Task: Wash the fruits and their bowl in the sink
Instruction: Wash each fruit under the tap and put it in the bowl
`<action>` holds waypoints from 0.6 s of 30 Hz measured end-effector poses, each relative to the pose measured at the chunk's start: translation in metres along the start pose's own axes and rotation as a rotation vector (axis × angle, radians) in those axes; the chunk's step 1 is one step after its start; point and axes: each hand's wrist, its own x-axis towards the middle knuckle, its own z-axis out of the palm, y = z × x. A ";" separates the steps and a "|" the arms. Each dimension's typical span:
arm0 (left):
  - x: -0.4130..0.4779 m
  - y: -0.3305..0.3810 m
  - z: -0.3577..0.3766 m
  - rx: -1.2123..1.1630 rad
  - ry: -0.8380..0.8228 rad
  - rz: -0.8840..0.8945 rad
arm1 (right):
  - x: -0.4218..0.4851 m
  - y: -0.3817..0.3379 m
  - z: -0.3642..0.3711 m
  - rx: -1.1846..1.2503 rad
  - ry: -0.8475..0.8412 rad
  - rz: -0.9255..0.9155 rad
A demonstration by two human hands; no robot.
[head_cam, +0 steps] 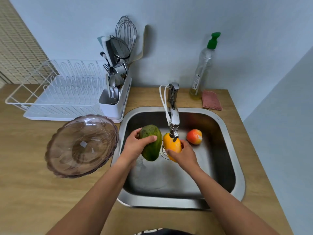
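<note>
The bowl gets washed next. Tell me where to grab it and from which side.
Probably the bowl by its scalloped rim nearest the sink, from the right: it sits open side up, wide and smooth, so only the rim gives a hold.

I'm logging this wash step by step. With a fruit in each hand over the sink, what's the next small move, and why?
Probably turn the yellow elongated fruit in the right hand under the chrome tap spout, since it sits directly below the spout. The green oval fruit, gripped by the left hand, is beside it, left of the spout. Whether water runs is unclear.
</note>
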 end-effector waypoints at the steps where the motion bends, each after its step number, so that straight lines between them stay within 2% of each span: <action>1: 0.000 0.003 -0.004 0.025 0.017 0.027 | -0.002 -0.006 0.003 0.021 0.000 -0.008; 6: -0.006 0.013 -0.025 0.011 0.013 0.027 | -0.009 -0.025 0.013 0.041 0.005 -0.010; 11: -0.021 0.038 -0.056 -0.147 0.014 0.047 | -0.016 -0.026 0.019 0.038 0.036 -0.015; 13: -0.028 0.052 -0.075 -0.285 0.020 0.046 | -0.018 -0.023 0.022 0.031 0.048 -0.013; 15: -0.030 0.066 -0.101 -0.317 0.089 0.066 | -0.018 -0.020 0.026 0.023 0.065 -0.004; 18: -0.025 0.078 -0.146 -0.215 0.188 0.086 | -0.017 -0.019 0.030 0.010 0.076 0.010</action>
